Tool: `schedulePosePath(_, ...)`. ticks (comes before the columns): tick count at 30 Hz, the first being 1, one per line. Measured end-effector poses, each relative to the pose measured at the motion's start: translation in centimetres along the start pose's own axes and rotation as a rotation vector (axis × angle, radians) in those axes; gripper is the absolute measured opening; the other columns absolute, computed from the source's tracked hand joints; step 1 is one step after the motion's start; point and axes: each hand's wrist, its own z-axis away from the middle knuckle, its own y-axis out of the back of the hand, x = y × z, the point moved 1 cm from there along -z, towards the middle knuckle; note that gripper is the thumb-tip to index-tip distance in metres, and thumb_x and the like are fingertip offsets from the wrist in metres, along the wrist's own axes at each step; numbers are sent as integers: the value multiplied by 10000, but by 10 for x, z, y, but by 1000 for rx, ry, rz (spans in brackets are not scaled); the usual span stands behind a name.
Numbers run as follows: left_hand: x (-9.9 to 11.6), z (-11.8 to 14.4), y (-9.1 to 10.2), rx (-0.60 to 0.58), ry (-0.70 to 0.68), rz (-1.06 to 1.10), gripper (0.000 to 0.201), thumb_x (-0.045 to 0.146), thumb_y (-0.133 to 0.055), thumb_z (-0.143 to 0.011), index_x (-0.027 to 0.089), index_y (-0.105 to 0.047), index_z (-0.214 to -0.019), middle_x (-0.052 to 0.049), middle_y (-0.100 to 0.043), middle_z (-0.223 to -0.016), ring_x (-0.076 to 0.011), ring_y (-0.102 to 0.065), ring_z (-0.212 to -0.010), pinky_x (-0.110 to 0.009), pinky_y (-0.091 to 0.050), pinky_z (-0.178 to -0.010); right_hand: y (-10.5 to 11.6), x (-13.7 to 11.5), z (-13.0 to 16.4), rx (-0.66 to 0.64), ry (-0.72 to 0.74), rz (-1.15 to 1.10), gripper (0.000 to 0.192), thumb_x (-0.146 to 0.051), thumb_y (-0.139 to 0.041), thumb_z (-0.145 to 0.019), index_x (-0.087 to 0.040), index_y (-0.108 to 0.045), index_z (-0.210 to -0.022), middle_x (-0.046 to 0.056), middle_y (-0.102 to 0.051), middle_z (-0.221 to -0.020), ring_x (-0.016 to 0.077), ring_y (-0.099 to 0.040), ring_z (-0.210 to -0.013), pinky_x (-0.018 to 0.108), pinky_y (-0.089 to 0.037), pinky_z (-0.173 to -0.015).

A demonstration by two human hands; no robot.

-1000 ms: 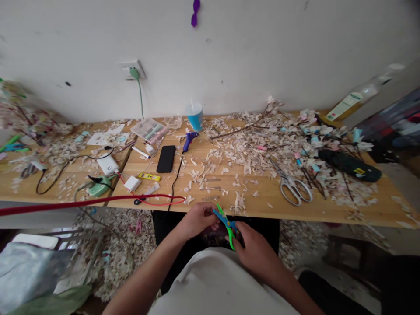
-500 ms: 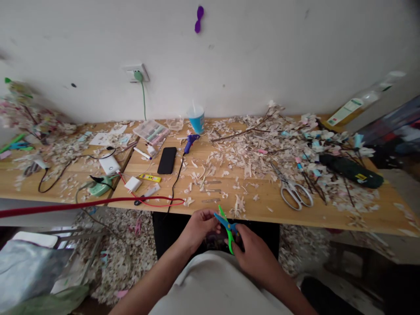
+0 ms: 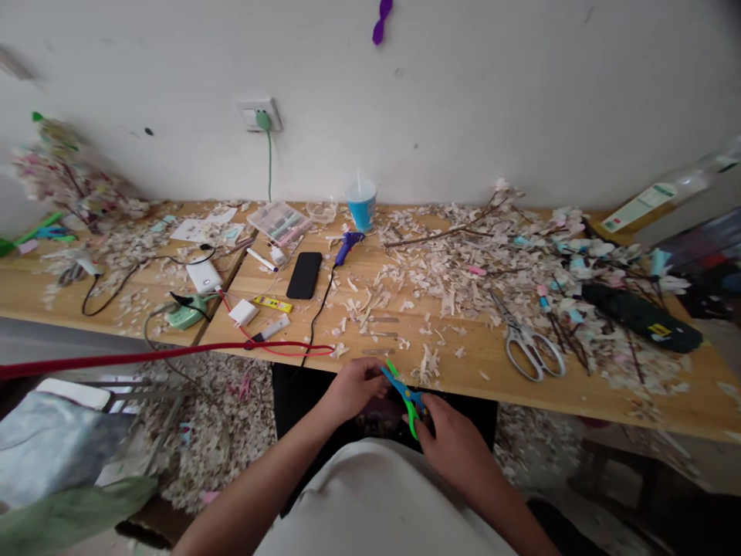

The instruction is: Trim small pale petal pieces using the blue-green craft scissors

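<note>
You see blue-and-green scissors (image 3: 405, 395) below the tan wooden table (image 3: 475, 371); on the table lie a black phone (image 3: 304, 275), a blue cup (image 3: 362, 210) and silver scissors (image 3: 529, 340).

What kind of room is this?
Probably a home craft bench: a wooden table strewn with paper scraps, a glue gun, and steel scissors.
</note>
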Motion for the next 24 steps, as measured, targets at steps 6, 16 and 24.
schedulePosePath(6, -18, 4, -5, -4, 213, 512, 350, 332, -866, -558, 116, -683, -763, -15, -672, -659, -97, -596, -575, -241, -500, -649, 0, -1, 0, 2, 18, 2, 65, -193, -472, -874, -191, -526, -911, 83, -639, -960, 243, -615, -915, 302, -380, -760)
schedulePosePath(16, -9, 14, -4, 73, 232, 578, 353, 340, -872, -563, 104, -695, -758, -5, -638, -636, -78, -563, -583, -203, -462, -613, -2, 0, -1, -5, 33, -52, 104, -180, -449, -871, -186, -530, -937, 90, -629, -983, 251, -602, -941, 321, -393, -790)
schedulePosePath(24, -4, 10, 0, 27, 115, 217, 230, 322, -774, -651, 116, -694, -717, -16, -653, -634, -104, -563, -580, -227, -446, -620, -3, -1, 2, 27, 51, -62, 137, -198, -464, -865, -185, -550, -970, 98, -640, -1004, 249, -601, -949, 324, -406, -811)
